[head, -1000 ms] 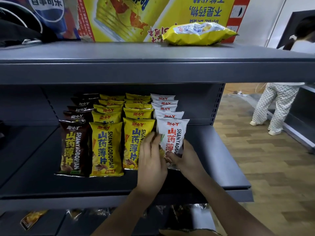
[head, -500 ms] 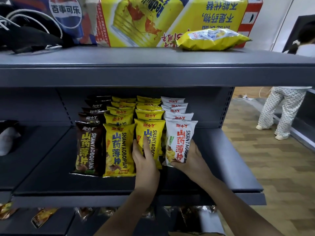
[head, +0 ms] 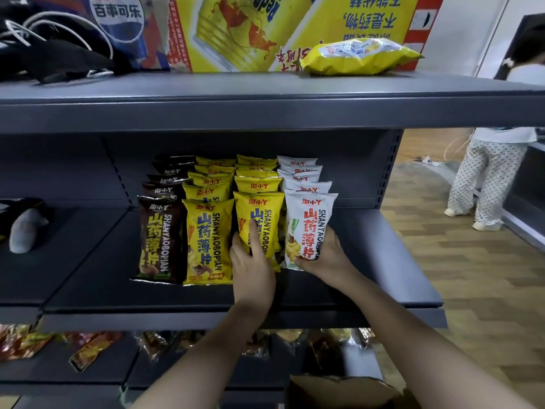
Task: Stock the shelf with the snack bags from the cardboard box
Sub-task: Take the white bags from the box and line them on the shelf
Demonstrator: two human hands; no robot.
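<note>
Landmark: the grey middle shelf (head: 368,261); all places below are given relative to it.
Left hand: my left hand (head: 250,267) reaches in over the shelf's front edge, palm on the lower half of the front yellow bag (head: 261,214), fingers straight and pressed flat on its face, thumb at the bag's left edge. Nothing is clamped; the hand is spread, not closed.
Right hand: my right hand (head: 323,258) cups the bottom right corner of the front white bag (head: 309,222), fingers curled round its base and side, thumb across the lower front. It is clamped on that bag.
White bag: upright on the shelf deck, front of the rightmost row, touching the yellow bag beside it.
Rows on shelf: four rows run from the shelf front to its back panel: brown bags (head: 159,240) leftmost, then two yellow rows, then white.
Cardboard box: an open cardboard box (head: 339,389) shows below the shelf, at the bottom edge of view; contents not visible.
Above the shelf: a loose yellow snack bag (head: 354,56) lies flat on the top shelf (head: 265,101), in front of a yellow carton (head: 265,28).
Below the shelf: assorted packets on the lower shelf, too dim to read.
Right of the shelf: a person in dotted trousers (head: 486,184) stands on the wooden floor (head: 472,290), well apart from it.
</note>
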